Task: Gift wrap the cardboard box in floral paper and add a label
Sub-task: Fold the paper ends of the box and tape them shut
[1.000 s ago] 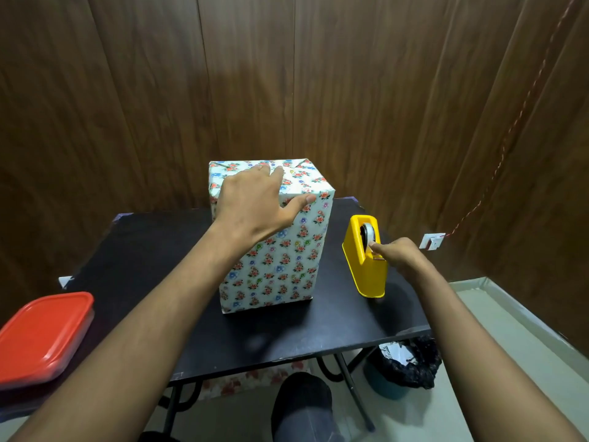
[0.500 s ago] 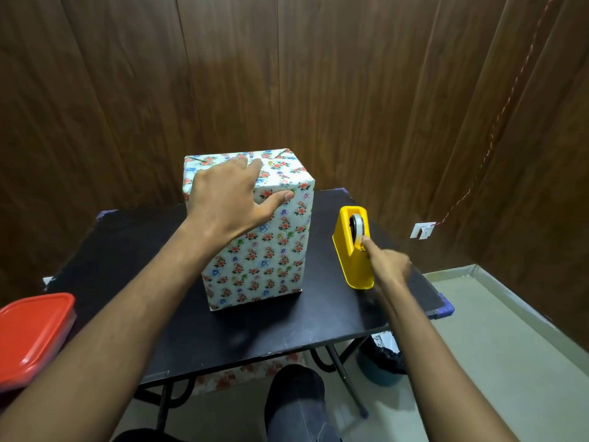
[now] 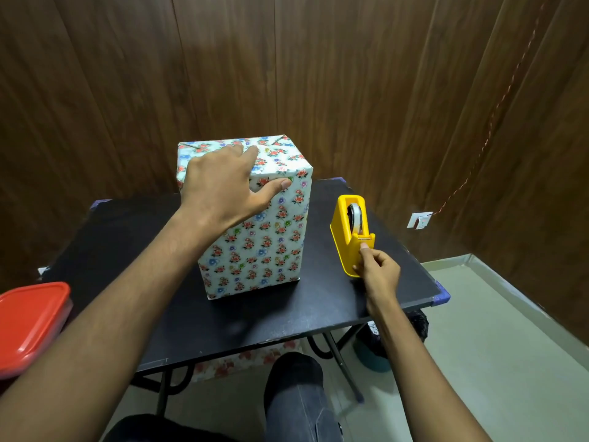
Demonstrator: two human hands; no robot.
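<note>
The box wrapped in floral paper (image 3: 261, 250) stands upright on the black table (image 3: 127, 250). My left hand (image 3: 223, 183) lies flat on its top near the front edge, fingers spread and the thumb stretched along that edge. To the right of the box sits a yellow tape dispenser (image 3: 342, 237) with a roll of clear tape (image 3: 355, 218). My right hand (image 3: 379, 272) is at the dispenser's near end, thumb and forefinger pinching the tape end just below the cutter. No label is in view.
A red-lidded container (image 3: 28, 323) sits at the left edge. Under the table are spare floral paper (image 3: 242, 362) and a lined bin (image 3: 373, 352). My knee (image 3: 296, 393) is below the table's front edge. Wood-panelled walls stand close behind and to the right.
My right hand slid from the tape roll down to the cutter end of the dispenser and now pinches there. My left hand stays on the box top. The camera view shifted slightly.
</note>
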